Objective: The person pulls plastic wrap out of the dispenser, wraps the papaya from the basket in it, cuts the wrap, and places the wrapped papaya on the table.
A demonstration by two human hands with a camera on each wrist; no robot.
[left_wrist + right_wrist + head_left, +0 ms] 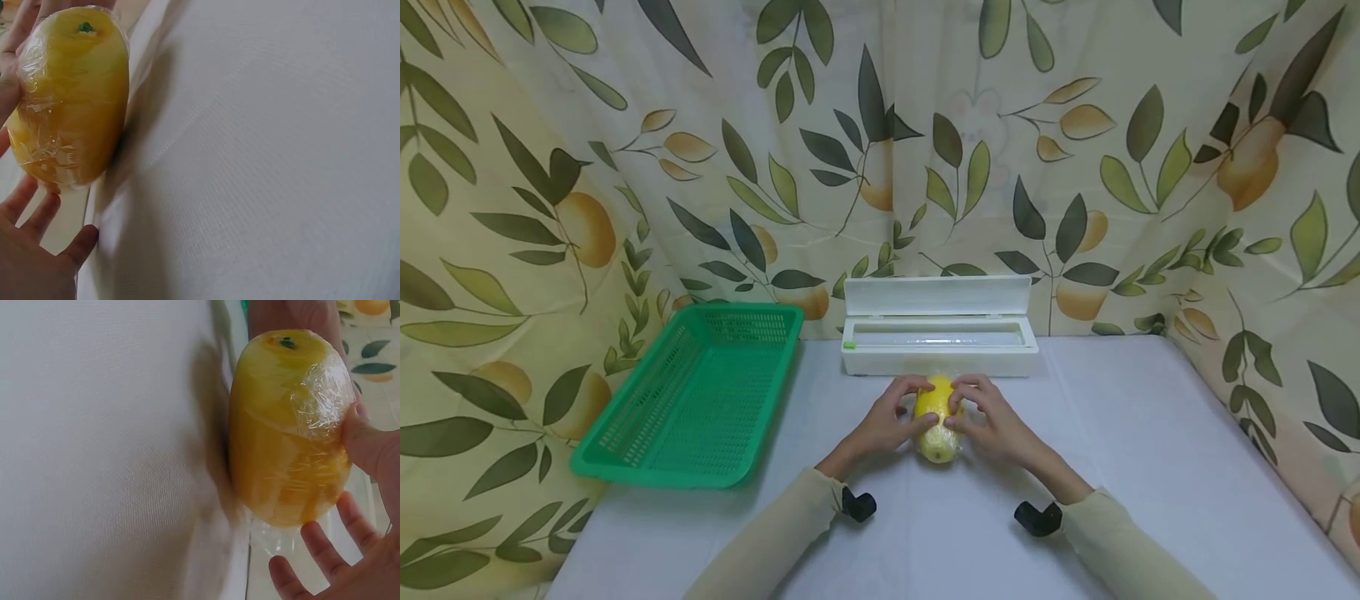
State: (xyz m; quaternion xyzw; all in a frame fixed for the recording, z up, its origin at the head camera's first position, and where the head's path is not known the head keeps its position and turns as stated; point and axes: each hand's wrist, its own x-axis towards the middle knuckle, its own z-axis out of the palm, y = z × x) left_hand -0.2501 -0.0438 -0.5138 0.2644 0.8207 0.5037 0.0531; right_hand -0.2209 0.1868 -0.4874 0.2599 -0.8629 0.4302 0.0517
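A yellow, oblong fruit (938, 448), wrapped in clear cling film, lies at the middle of the white table. Its paler end with a small green stem mark faces the person. My left hand (886, 421) holds the fruit from the left, thumb on top and fingers bent toward its far end. From the other side my right hand (1000, 425) grips it in the same way, the two thumbs close together on the film. Creased, shiny film shows around the fruit (78, 106) in the left wrist view. In the right wrist view, loose film hangs below the fruit (287, 437).
Just beyond the hands stands a white cling film dispenser (940, 363), lid up, with a green slider (849, 344) at its left end. A green plastic basket (658, 477) sits on the left. Leaf-patterned curtains (880, 167) surround the table's back and sides.
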